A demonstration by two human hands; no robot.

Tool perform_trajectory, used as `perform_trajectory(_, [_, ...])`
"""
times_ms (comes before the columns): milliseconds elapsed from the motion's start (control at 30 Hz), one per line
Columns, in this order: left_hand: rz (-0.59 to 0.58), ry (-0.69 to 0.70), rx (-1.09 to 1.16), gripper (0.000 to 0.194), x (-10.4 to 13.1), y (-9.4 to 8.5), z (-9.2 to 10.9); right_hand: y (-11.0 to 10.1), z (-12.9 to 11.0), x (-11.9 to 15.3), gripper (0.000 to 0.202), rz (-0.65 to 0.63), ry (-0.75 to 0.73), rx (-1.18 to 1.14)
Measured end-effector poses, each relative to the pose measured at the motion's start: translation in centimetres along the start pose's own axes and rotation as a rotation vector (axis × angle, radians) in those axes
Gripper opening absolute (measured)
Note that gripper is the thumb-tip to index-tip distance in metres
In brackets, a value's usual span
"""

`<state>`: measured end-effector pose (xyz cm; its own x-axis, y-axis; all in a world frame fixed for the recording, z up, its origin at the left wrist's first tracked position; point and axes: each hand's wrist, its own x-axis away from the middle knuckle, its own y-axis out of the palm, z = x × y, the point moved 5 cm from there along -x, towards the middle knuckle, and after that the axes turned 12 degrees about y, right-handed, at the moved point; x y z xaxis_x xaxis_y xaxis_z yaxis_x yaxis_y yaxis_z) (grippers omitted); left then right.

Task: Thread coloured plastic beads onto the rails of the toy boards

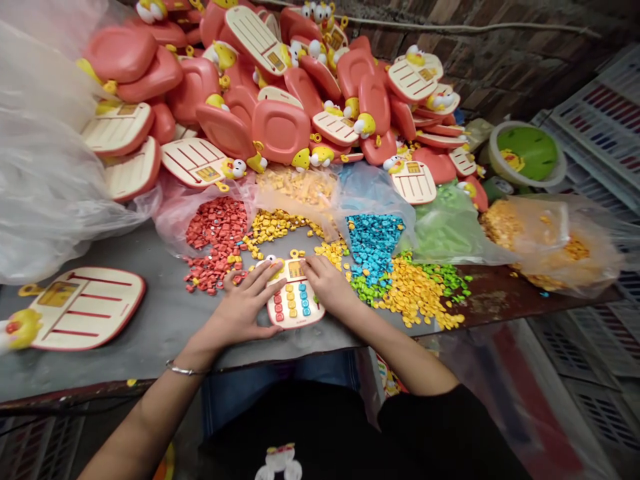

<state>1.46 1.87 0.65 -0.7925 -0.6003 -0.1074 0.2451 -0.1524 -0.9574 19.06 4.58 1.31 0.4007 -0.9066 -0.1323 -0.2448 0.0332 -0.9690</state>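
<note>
In the head view, a cream board is lying face up on the desk, near its front edge. The left hand is resting over its left side, its grip spread. The right hand is bending its fingers over the upper right; whether its grip is pinching anything, I cannot tell. A red column, a yellow column and a blue column are already standing on the board, so its filling is seeming well advanced; hands are hiding parts, leaving completeness uncertain. A second board, well to the left, is showing bare slots, and more unfilled boards are lying heaped behind.
</note>
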Motion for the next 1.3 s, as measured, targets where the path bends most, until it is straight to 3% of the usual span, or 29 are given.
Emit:
perform_trajectory(167, [0.025,-0.003,0.012,0.075,0.0,0.0,0.0,0.5,0.8,1.4,0.037,0.01,0.003,-0.171])
perform_trajectory(400, [0.022,-0.014,0.009,0.074,0.1,0.1,-0.1,1.6,0.8,3.6,0.052,0.036,-0.061,-0.147])
perform_trajectory(567, [0.021,-0.021,-0.005,0.075,0.2,0.2,0.0,1.9,1.8,3.8,0.053,0.089,0.049,-0.254])
perform_trajectory(767, [0.03,-0.017,-0.008,0.077,0.2,0.2,0.0,-1.1,1.6,3.4,0.035,0.097,0.053,-0.364])
perform_trajectory(867, [0.02,-0.01,-0.016,0.078,0.2,0.3,0.0,-3.0,3.4,2.8,0.026,0.138,0.101,-0.38])
perform_trajectory(933, [0.015,-0.005,-0.011,0.078,0.2,0.3,-0.1,-3.5,5.7,2.2,0.022,0.196,0.17,-0.269])
perform_trajectory(1100, [0.016,-0.014,-0.002,0.078,0.2,0.2,-0.1,-2.1,10.6,0.6,0.019,0.144,0.275,-0.002])
perform_trajectory(1200, [0.014,-0.018,0.008,0.076,0.2,0.2,-0.1,-2.3,10.3,0.4,0.018,0.201,0.252,-0.136])
perform_trajectory(1300, [0.007,-0.019,0.015,0.076,0.1,0.1,0.0,-2.9,7.6,0.5,0.019,0.234,0.172,-0.363])
